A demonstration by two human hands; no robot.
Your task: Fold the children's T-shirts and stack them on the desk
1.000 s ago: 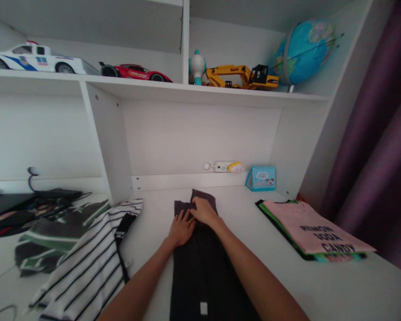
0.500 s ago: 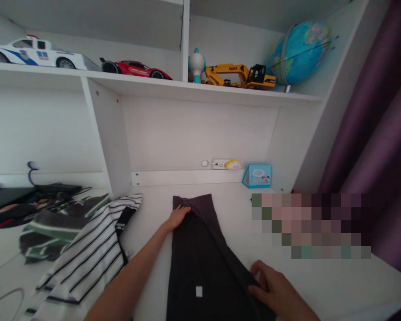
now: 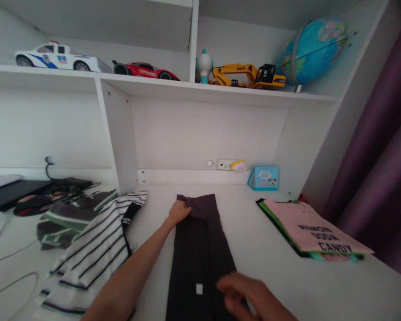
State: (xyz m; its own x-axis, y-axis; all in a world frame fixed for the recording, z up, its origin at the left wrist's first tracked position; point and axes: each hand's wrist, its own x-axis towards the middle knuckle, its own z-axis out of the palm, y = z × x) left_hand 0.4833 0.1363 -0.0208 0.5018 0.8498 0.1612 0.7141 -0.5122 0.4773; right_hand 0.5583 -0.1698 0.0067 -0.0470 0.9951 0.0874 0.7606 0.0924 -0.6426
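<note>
1. The dark garment [image 3: 192, 249] lies flat on the white desk [image 3: 260, 240], between the two hands: its far end is under the left hand [image 3: 179, 212], and its near part is beside and beneath the right hand [image 3: 249, 294].
2. Its long axis runs from the left hand back toward the body, widening on the way; from the right hand, most of the cloth lies to the left and farther off.
3. The left hand is at the far left corner, with the thumb laid inward over the cloth. The other fingers are bent out of sight, so I cannot tell whether they pinch the edge or only press on it.
4. The right hand is blurred, its fingers half curled and a gap showing between forefinger and thumb. Nothing shows in its hold; whether it touches the cloth I cannot tell.
5. The right hand is the nearer one to the garment's right edge and to the small white label [image 3: 199, 289], which sits just left of its fingertips; the left hand is nearer to the far edge.
6. Left of the left hand and nearer the body lies a striped shirt [image 3: 98, 249]; beyond the right hand, to its right, is a folded pile topped with pink cloth [image 3: 307, 223].
</note>
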